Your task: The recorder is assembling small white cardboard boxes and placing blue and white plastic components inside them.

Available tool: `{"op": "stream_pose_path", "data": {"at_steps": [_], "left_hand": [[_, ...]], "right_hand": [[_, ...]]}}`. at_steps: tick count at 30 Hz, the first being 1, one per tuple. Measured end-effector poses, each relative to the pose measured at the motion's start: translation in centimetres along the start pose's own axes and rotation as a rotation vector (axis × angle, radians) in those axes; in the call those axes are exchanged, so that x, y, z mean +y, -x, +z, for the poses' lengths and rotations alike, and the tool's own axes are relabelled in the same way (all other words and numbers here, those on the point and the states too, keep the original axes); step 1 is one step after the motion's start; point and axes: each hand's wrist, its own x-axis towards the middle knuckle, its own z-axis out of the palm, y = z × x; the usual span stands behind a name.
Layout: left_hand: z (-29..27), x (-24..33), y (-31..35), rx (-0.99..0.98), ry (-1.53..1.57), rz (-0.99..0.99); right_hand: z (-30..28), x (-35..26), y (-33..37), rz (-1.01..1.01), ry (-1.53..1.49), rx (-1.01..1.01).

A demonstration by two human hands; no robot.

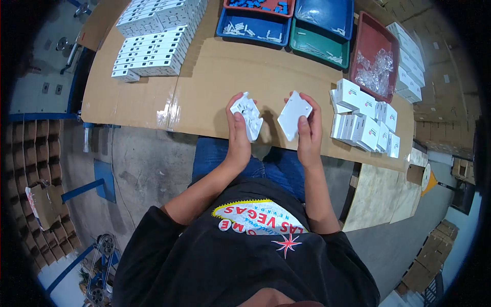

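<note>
Moulded white part [247, 117]: clasped in the left hand [238, 137]. Flat white plate [293, 115]: clasped in the right hand [309, 137], hands apart. Both are held by the cardboard-covered table [215, 71]'s near edge.

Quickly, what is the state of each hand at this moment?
Left hand: closed around a white molded plastic part.
Right hand: closed on a flat white plate, thumb across its face.
</note>
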Motion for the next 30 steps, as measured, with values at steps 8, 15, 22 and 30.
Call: {"op": "stream_pose_path", "data": {"at_steps": [8,15,22,30], "left_hand": [[-3.9,-3.3,-3.2,-0.070,-0.189,-0.087],[-7.7,-3.7,-5.8,-0.279,-0.987,0.182],[-7.0,-3.5,-6.6,-0.247,-1.370,0.352],[-6.6,-3.9,-6.7,-0.210,-1.436,0.259]], "right_hand": [[-4.7,7.2,-1.3,0.006,0.163,0.088],[-7.4,8.3,-2.0,0.055,0.550,-0.057],[-7.4,9.7,-1.4,-0.048,0.769,0.007],[-7.0,10.1,-1.2,-0.118,0.880,0.012]]}}
